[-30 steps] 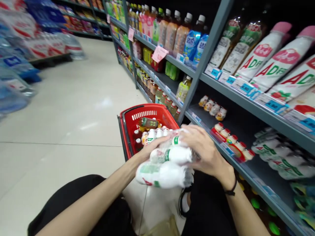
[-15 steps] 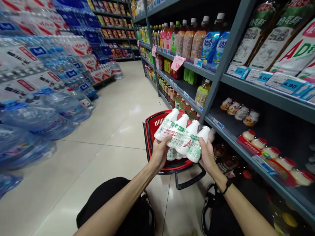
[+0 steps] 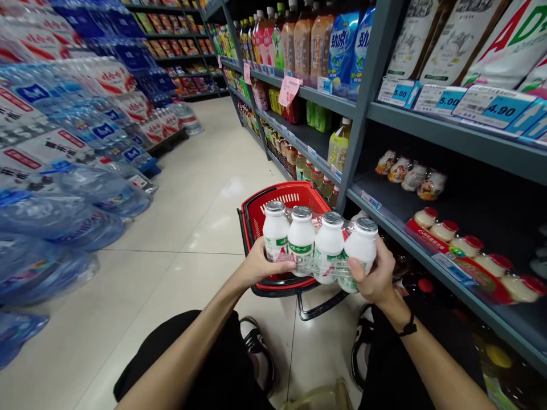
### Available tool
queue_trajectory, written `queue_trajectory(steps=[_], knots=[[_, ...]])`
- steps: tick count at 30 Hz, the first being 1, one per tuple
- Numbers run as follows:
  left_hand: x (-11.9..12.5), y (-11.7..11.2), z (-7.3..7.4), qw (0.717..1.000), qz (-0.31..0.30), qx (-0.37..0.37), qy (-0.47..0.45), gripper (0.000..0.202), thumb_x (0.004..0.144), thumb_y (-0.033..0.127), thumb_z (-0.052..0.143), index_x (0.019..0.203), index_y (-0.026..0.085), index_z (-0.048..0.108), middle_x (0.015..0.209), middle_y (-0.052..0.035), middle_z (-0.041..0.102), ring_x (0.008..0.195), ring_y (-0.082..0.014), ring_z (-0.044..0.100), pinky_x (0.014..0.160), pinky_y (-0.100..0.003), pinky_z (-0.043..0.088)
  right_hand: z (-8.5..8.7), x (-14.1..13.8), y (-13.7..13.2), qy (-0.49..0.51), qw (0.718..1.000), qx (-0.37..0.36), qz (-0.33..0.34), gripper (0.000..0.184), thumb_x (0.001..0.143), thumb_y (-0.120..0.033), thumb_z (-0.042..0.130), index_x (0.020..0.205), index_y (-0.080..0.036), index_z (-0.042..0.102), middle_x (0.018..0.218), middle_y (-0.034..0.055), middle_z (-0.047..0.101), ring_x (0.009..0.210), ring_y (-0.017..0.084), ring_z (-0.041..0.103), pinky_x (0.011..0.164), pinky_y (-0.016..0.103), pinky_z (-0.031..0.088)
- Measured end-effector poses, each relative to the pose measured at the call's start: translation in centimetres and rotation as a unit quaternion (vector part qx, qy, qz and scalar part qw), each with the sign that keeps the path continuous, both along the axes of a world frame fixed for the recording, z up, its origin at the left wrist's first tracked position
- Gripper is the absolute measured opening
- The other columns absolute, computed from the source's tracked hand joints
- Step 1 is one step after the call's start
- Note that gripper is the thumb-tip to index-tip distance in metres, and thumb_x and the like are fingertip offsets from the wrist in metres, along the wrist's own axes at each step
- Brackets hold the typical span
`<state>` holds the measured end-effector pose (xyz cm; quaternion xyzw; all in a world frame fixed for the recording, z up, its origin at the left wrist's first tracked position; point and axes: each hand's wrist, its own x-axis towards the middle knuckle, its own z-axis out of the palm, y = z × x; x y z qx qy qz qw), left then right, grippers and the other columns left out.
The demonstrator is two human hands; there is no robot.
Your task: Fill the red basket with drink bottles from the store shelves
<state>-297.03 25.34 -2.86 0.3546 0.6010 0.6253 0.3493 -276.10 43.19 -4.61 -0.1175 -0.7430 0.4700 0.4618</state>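
Note:
A shrink-wrapped pack of small white drink bottles (image 3: pixel 318 244) with silver foil caps and green labels stands upright between my hands. My left hand (image 3: pixel 258 265) grips its left end, thumb across the front. My right hand (image 3: pixel 376 276), a black band on its wrist, grips the right end. The pack hovers above a red shopping basket (image 3: pixel 260 208) that sits on the floor in front of my knees, its black handle folded down toward me. What lies inside the basket is hidden by the pack.
Grey store shelves (image 3: pixel 427 122) with bottled drinks and price tags run along the right. Small red-capped bottles (image 3: pixel 461 247) lie on the lower shelf. Stacked packs of water bottles (image 3: pixel 64 148) line the left. A tiled aisle floor (image 3: pixel 192 193) stretches ahead.
The pack, tilted away half a second ago, now stands upright with caps up and sits slightly lower. A second ago it lay bunched sideways close to my body. My view has swung left.

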Motion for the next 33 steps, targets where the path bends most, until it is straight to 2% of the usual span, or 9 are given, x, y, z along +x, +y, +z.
queue_trajectory(steps=[4,8,11,15,18,23,26,29,33], knots=[[1.2,0.4,0.3,0.999,0.020,0.013,0.027,0.048,0.055,0.031,0.098,0.092,0.011,0.074,0.090,-0.0106,0.084,0.078,-0.0229,0.078,0.072,-0.029,0.065,-0.1,0.4,0.1,0.001,0.999,-0.033,-0.006,0.039,0.088,-0.046,0.075,0.117,-0.020,0.069,0.088,0.0047,0.071,0.075,0.022,0.063,0.064,0.032,0.053],[2.8,0.3,0.8,0.995,0.077,0.025,0.059,0.040,0.064,0.034,0.093,0.089,0.013,0.071,0.078,-0.0071,0.081,0.065,-0.0204,0.075,0.058,-0.027,0.063,0.6,-0.1,0.6,-0.017,0.992,-0.119,0.026,0.042,0.098,-0.050,0.066,0.128,-0.021,0.066,0.114,0.0090,0.074,0.100,0.027,0.070,0.088,0.038,0.058],[4.0,0.3,0.8,0.992,0.105,0.031,0.067,0.040,0.070,0.038,0.090,0.092,0.014,0.067,0.079,-0.0055,0.079,0.061,-0.0202,0.073,0.050,-0.027,0.062,1.0,-0.7,1.1,-0.020,0.983,-0.180,0.035,0.047,0.101,-0.056,0.060,0.135,-0.023,0.064,0.125,0.0099,0.072,0.114,0.029,0.069,0.100,0.042,0.057],[4.9,0.4,0.6,0.989,0.109,0.031,0.092,0.039,0.072,0.037,0.089,0.095,0.015,0.066,0.085,-0.0054,0.078,0.066,-0.0181,0.073,0.057,-0.027,0.064,0.9,-1.1,1.4,-0.002,0.978,-0.209,0.008,0.051,0.098,-0.061,0.061,0.132,-0.023,0.065,0.130,0.0106,0.072,0.122,0.031,0.067,0.106,0.044,0.055],[4.8,0.4,0.4,0.990,0.101,0.030,0.094,0.040,0.075,0.038,0.088,0.099,0.014,0.066,0.088,-0.0057,0.078,0.069,-0.0168,0.071,0.060,-0.026,0.064,0.7,-1.2,1.4,0.003,0.976,-0.218,0.005,0.051,0.096,-0.061,0.064,0.130,-0.022,0.066,0.129,0.0104,0.073,0.119,0.031,0.068,0.104,0.044,0.055],[4.3,0.2,0.1,0.997,0.071,0.015,0.032,0.047,0.078,0.047,0.087,0.104,0.015,0.064,0.085,-0.0047,0.074,0.066,-0.0183,0.071,0.052,-0.028,0.063,0.6,-1.3,1.1,-0.008,0.977,-0.213,-0.003,0.048,0.088,-0.058,0.077,0.119,-0.022,0.070,0.107,0.0062,0.074,0.092,0.024,0.068,0.082,0.035,0.056],[4.3,0.1,-0.1,0.998,0.069,0.006,0.007,0.051,0.077,0.049,0.087,0.105,0.015,0.062,0.085,-0.0044,0.073,0.063,-0.0190,0.070,0.049,-0.030,0.063,0.3,-1.4,1.1,-0.027,0.978,-0.206,-0.023,0.047,0.086,-0.058,0.079,0.113,-0.021,0.068,0.101,0.0051,0.072,0.086,0.023,0.064,0.076,0.034,0.054],[4.5,-0.1,0.1,0.996,0.091,0.012,0.021,0.048,0.076,0.049,0.088,0.101,0.015,0.063,0.083,-0.0042,0.074,0.062,-0.0181,0.070,0.052,-0.029,0.062,-0.3,-1.7,1.0,-0.035,0.979,-0.197,-0.048,0.052,0.087,-0.060,0.076,0.119,-0.022,0.063,0.109,0.0060,0.070,0.092,0.023,0.065,0.081,0.035,0.055],[4.9,0.0,0.8,0.981,0.169,0.033,0.084,0.041,0.076,0.046,0.088,0.091,0.015,0.067,0.081,-0.0040,0.075,0.067,-0.0163,0.069,0.061,-0.025,0.059,-0.3,-2.0,0.6,-0.039,0.982,-0.167,-0.083,0.061,0.093,-0.061,0.069,0.137,-0.023,0.052,0.127,0.0110,0.068,0.108,0.027,0.067,0.093,0.041,0.056]])
